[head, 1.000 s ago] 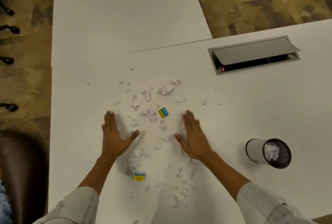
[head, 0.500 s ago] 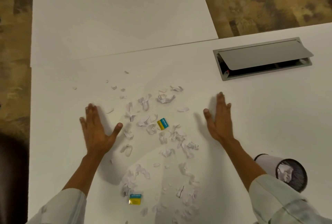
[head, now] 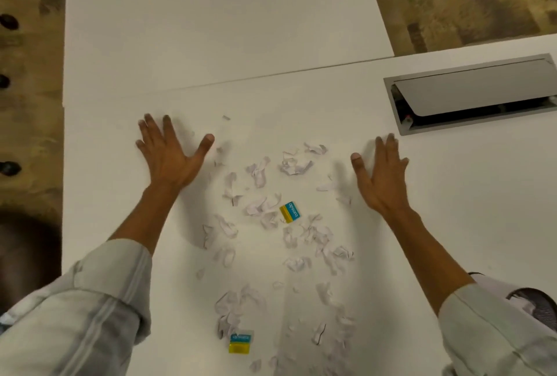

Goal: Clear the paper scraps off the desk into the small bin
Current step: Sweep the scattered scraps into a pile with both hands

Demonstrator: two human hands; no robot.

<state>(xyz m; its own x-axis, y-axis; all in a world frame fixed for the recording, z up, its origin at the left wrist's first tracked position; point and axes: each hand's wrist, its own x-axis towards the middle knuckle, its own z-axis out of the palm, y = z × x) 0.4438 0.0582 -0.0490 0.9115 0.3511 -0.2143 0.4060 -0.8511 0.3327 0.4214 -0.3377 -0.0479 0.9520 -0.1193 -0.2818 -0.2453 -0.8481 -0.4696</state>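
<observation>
Several torn white paper scraps lie scattered across the middle of the white desk. Among them are two blue-and-yellow wrappers, one in the middle and one near the front. My left hand lies flat on the desk, fingers spread, at the far left edge of the scatter. My right hand lies flat at the scatter's far right edge. Neither hand holds anything. The small mesh bin shows only partly at the lower right, behind my right sleeve.
A grey cable hatch with its lid tilted up sits in the desk at the far right. A second white desk adjoins at the back. Carpet shows beyond both. A dark chair stands at the left edge.
Both hands have slid outward and away from me, from the middle of the pile to its far corners. The view has shifted, leaving the bin mostly behind my right sleeve.
</observation>
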